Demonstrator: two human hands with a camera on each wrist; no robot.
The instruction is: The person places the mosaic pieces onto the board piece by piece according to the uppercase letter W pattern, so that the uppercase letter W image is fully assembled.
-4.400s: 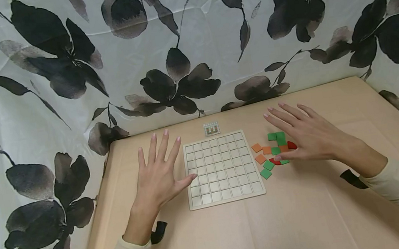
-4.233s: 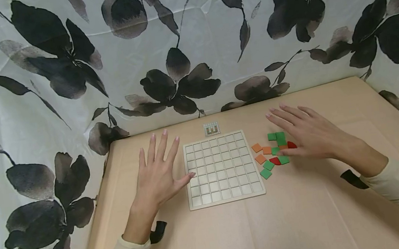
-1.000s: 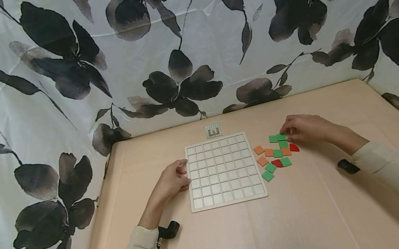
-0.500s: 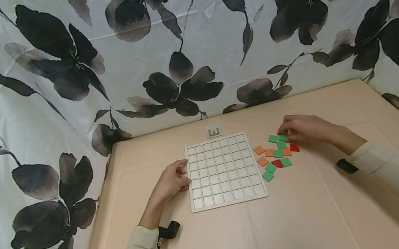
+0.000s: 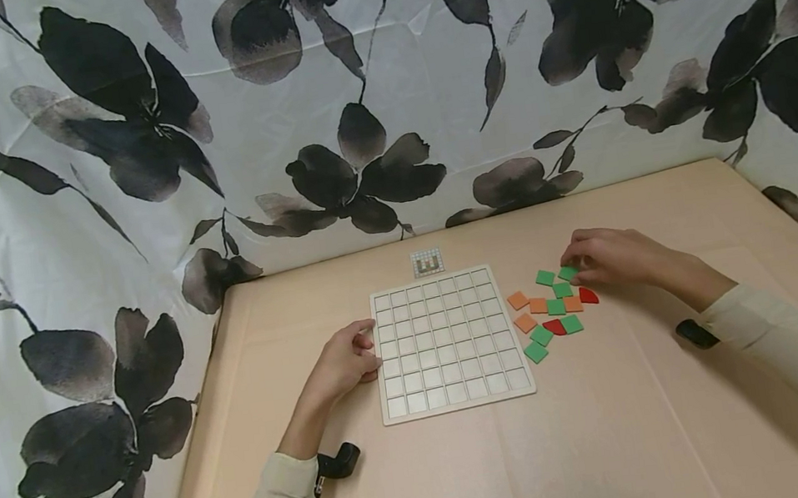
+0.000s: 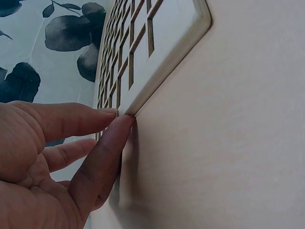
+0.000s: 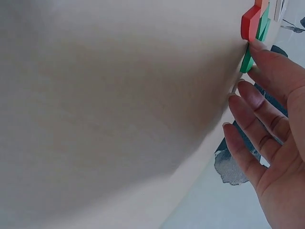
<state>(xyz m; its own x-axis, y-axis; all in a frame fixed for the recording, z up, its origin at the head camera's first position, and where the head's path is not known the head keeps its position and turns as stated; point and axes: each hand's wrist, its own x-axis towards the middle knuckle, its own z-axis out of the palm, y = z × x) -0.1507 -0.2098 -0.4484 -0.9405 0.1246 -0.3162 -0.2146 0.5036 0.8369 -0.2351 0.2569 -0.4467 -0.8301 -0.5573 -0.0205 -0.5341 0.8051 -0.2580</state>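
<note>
A pale board with a square grid lies on the table. My left hand is at its left edge; in the left wrist view, the thumb and index finger pinch the rim of the board. To the right of the board, my right hand pinches a green square tile between thumb and index finger, low over the table. In the right wrist view, that green tile sits at the fingertips, and the other fingers are spread and loosely bent. A red rounded tile lies just below this hand.
Loose green tiles, orange tiles and another red tile lie close to the board's right side. A small patterned grid card lies behind the board. Floral cloth hangs behind the table.
Both hands were spread flat above the table; now the left pinches the board's edge and the right a green tile. Lately that tile turned and shifted slightly, apart from neighbouring green tiles.
</note>
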